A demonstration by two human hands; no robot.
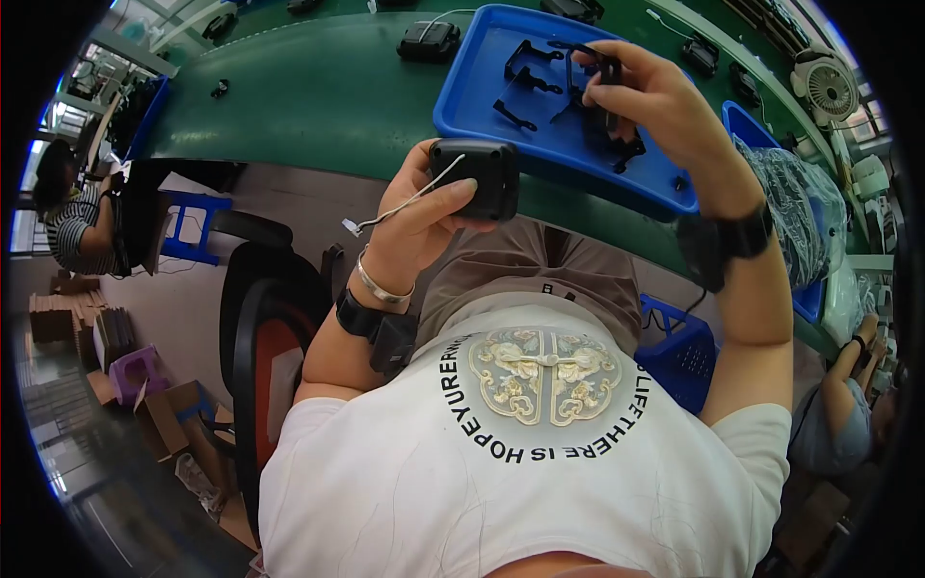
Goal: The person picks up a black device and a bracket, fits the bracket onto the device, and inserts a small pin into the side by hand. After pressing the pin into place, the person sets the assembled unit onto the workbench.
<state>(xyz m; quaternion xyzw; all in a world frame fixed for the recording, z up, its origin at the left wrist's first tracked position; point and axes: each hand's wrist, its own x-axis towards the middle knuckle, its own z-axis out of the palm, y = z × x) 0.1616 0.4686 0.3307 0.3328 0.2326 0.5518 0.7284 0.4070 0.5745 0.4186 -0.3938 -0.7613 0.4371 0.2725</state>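
My left hand [424, 197] is closed around a black rectangular plastic housing [494, 183], its thumb lying across the face. A thin white cable [409, 198] with a small white plug runs over that housing and hangs past the wrist. Over the blue tray [462, 101], my right hand [631, 91] pinches a black plastic bracket [609, 77] between thumb and fingers. Several more black brackets [533, 82] lie loose in the tray; some are partly hidden beneath the right hand.
On the green table [289, 106] rest a black housing with a cable [429, 40] and a small black part [221, 89]. To the right are plastic-wrapped goods [795, 207] in a blue bin and a fan [827, 85]. A chair [275, 337] stands at left. Other people sit on both sides.
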